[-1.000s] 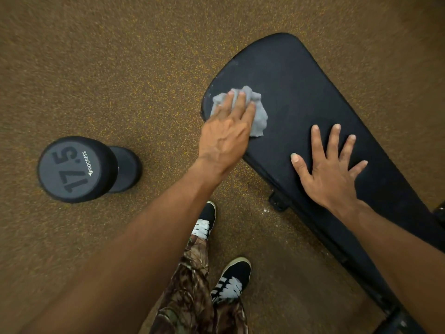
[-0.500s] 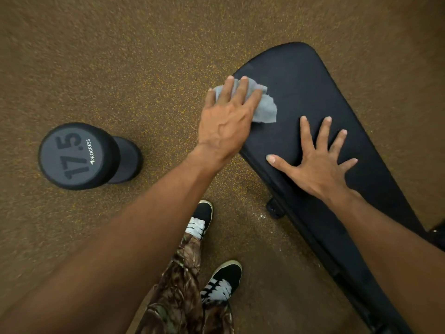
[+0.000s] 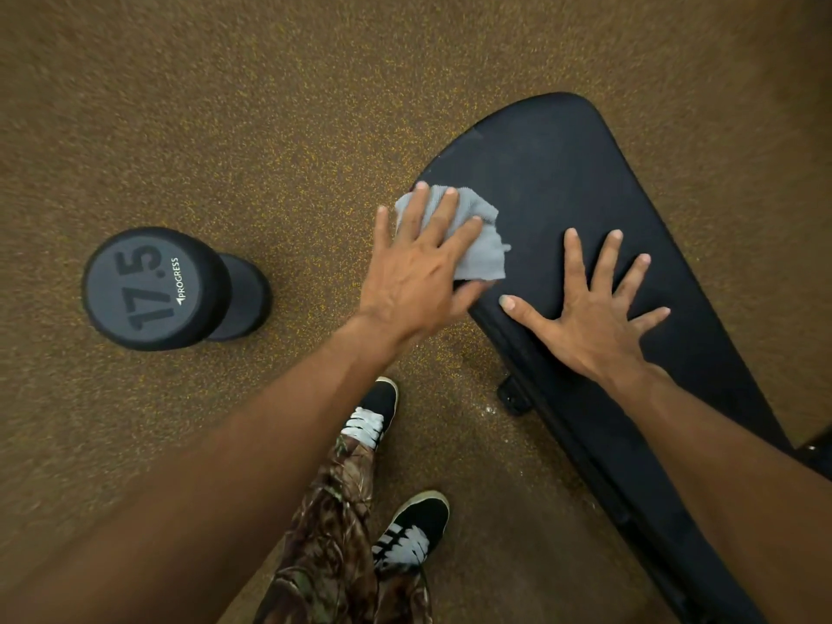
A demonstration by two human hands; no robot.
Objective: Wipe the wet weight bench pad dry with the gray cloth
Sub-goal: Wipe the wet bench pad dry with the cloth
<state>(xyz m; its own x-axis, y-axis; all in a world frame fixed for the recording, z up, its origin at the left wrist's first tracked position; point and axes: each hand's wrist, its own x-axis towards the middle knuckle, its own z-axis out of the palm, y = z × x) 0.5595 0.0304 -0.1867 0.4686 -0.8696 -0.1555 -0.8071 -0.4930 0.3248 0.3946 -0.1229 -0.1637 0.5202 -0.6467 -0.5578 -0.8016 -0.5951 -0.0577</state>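
One black weight bench pad lies on the right. One gray cloth sits at its left edge. Two hands show: the left hand flat on the cloth, the right hand flat on the pad. One dumbbell stands at the left. Two black shoes show: a far shoe and a near shoe.

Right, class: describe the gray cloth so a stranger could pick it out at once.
Find the black weight bench pad. At its left edge, the left hand presses flat on the crumpled gray cloth. It is the pad's only fabric.
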